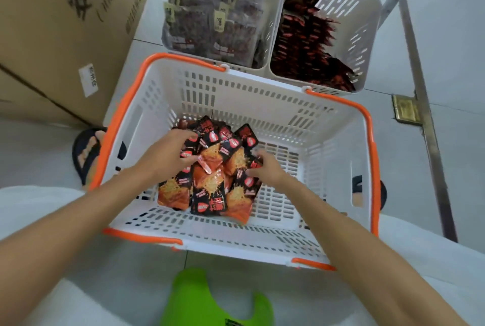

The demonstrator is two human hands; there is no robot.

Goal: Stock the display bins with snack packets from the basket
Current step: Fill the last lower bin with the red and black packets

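From the head view, looking down, both my arms reach into the white, orange-rimmed basket (262, 94) on the floor in front of me. The snack packets (212, 181), red-and-black, lie heaped at the basket's near left; the right half of its floor is bare.

My left hand (168, 152) lies over the far-left part of the heap, fingers curled down round several packets and thumb pressing in from the near side. My right hand (267, 168) is at the heap's right edge, fingers bent in against the packets. Whether it has closed on one, I can't tell.

Beyond the basket stand two white display bins. The left bin (274, 10) is packed with dark packets. The right bin (367, 36) holds red-and-black ones banked along its left side, with room on its right.

I judge this to be the gathering step: scooping a bunch together between both hands. Next, I'd need to squeeze the bunch firmly, lift it clear over the basket's far wall without shedding any, and set it into the free side of the right bin.
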